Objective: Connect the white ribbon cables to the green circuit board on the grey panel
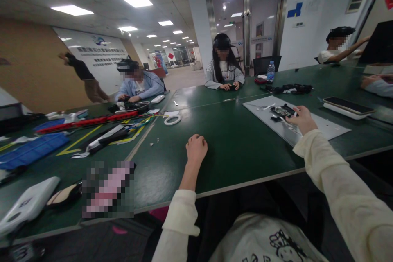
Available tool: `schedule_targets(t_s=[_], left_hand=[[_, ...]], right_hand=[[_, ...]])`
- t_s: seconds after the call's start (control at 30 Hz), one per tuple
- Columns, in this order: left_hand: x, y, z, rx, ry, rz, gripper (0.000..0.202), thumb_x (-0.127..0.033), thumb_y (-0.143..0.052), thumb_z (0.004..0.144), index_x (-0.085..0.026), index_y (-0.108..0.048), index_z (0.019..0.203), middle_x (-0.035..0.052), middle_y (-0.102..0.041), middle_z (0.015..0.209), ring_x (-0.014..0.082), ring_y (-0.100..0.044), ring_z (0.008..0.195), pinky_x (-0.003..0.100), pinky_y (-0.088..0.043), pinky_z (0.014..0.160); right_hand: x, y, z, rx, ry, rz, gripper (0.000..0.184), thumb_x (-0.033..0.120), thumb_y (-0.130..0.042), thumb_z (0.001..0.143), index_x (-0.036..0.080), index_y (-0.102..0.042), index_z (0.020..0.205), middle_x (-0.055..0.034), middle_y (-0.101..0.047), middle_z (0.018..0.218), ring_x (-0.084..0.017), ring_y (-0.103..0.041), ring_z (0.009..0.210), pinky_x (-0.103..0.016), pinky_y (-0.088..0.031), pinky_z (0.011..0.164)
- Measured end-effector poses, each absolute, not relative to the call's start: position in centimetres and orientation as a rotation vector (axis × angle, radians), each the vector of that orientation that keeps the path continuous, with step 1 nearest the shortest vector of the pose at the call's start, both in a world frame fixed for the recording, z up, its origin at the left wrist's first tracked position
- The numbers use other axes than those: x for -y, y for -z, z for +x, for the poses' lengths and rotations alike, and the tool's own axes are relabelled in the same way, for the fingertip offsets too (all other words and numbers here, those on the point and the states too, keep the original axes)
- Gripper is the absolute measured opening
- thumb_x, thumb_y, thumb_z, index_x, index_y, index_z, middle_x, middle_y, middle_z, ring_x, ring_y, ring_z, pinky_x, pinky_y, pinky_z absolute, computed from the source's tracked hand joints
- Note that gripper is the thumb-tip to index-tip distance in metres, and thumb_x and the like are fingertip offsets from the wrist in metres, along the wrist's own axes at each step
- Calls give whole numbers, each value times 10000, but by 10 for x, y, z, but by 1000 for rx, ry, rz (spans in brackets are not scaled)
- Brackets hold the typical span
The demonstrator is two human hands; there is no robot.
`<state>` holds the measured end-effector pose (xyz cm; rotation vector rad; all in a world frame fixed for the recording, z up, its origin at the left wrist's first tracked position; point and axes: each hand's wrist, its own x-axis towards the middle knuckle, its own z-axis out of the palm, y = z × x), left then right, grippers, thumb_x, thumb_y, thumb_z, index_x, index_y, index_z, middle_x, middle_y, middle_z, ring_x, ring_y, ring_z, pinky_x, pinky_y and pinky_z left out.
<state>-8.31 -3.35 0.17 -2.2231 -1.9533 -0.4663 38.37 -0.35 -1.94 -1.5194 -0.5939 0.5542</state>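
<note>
My left hand (196, 148) rests on the dark green table (233, 143) as a loose fist, and nothing shows in it. My right hand (302, 119) reaches forward onto a grey mat (325, 127). Its fingers touch a small black circuit-board device (283, 111) lying on the mat. Whether they grip it or only press on it is unclear. Small white and black parts lie beside the device. Both of my arms are in cream sleeves.
A phone on a white box (346, 106) lies right of the mat. A roll of white tape (172, 120) sits mid-table. Black parts (290, 88) and a water bottle (270, 71) stand farther back. Red, blue and white items clutter the left. Three people sit across the table.
</note>
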Motion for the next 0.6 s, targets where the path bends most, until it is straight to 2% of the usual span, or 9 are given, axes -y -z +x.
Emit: schedule_targets(t_s=[0.07,0.17,0.3,0.43,0.6], left_hand=[[34,-3,-82,1957,469,-2224,268,-259,-423,918,-210,-673,1001,109,-567,1246,275,-500,1196,417,-482,933],[35,-4,-81,1967,468,-2221,267,-255,-423,917,-216,-673,1003,105,-566,1249,270,-502,1193,411,-482,932],[35,-4,-81,1960,462,-2250,264,-251,-424,917,-215,-670,1006,103,-565,1253,263,-506,1190,405,-476,941],[32,-2,-83,1940,483,-2268,248,-248,-436,913,-208,-663,1006,102,-570,1244,254,-508,1186,391,-473,943],[32,-3,-82,1949,465,-2267,237,-239,-453,904,-211,-659,1016,99,-587,1217,246,-522,1162,384,-468,944]], right_hand=[[-1,19,385,405,-738,-1442,167,284,-390,872,208,-497,975,-51,-532,868,-175,-579,756,-358,-537,675],[-9,19,388,169,-882,-1297,150,226,-383,830,216,-482,942,-49,-525,843,-178,-564,718,-339,-532,627],[-16,19,389,169,-925,-1222,132,218,-413,810,219,-462,933,-48,-528,870,-176,-558,720,-329,-526,621],[-20,22,388,294,-966,-1278,72,245,-421,853,210,-456,904,-40,-526,873,-139,-536,678,-255,-495,552],[-26,29,385,200,-916,-1236,89,134,-481,809,175,-494,888,-16,-539,792,-101,-526,608,-168,-431,461]])
